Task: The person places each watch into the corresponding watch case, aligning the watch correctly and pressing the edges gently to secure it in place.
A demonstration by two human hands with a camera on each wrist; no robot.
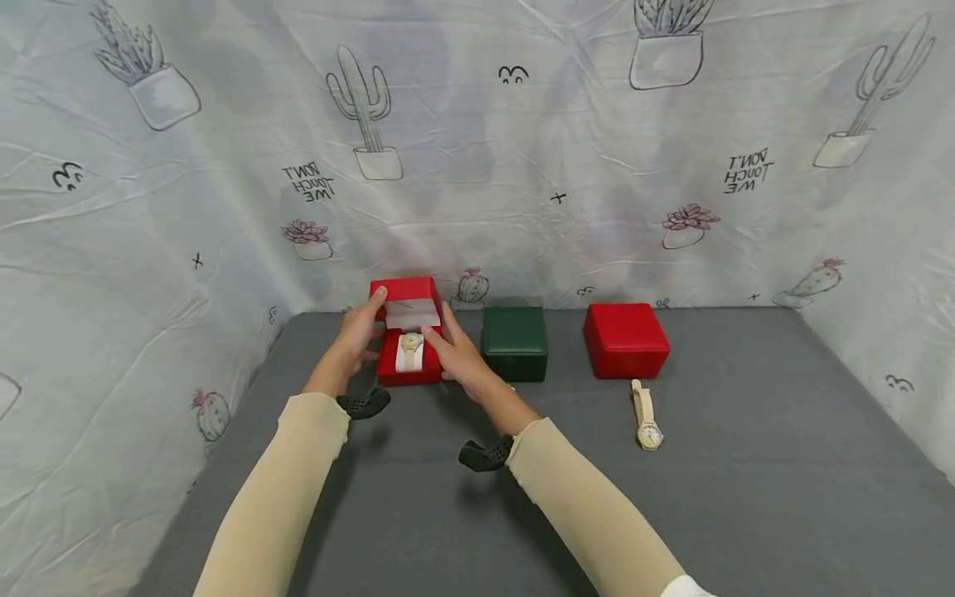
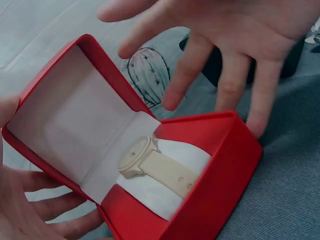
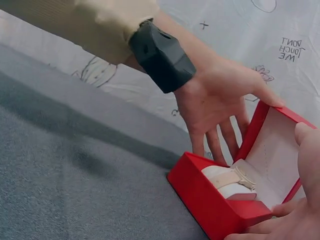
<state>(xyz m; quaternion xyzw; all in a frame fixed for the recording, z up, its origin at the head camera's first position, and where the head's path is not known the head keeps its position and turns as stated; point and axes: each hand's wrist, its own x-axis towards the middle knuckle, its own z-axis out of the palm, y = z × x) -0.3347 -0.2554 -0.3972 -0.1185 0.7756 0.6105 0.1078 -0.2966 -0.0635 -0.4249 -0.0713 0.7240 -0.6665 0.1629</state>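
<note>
An open red watch box [image 1: 409, 378] stands at the back left, its lid raised and its lining white. Inside, a cream-strapped watch [image 1: 410, 341] is wrapped round a white cushion [image 2: 195, 156]. My left hand [image 1: 354, 336] is at the box's left side. Its thumb touches the edge of the lid [image 2: 65, 110], and its fingers [image 2: 55, 204] reach straight along the outside near the hinge. My right hand [image 1: 462, 356] lies at the right side with its fingers stretched out and spread, fingertips close by the box wall.
To the right of the open box stand a closed dark green box [image 1: 515, 342] and a closed red box [image 1: 627, 340]. A second cream watch [image 1: 647, 419] lies on the grey tabletop [image 1: 746, 464] in front of the latter. A cactus-patterned cloth [image 1: 477, 149] hangs behind.
</note>
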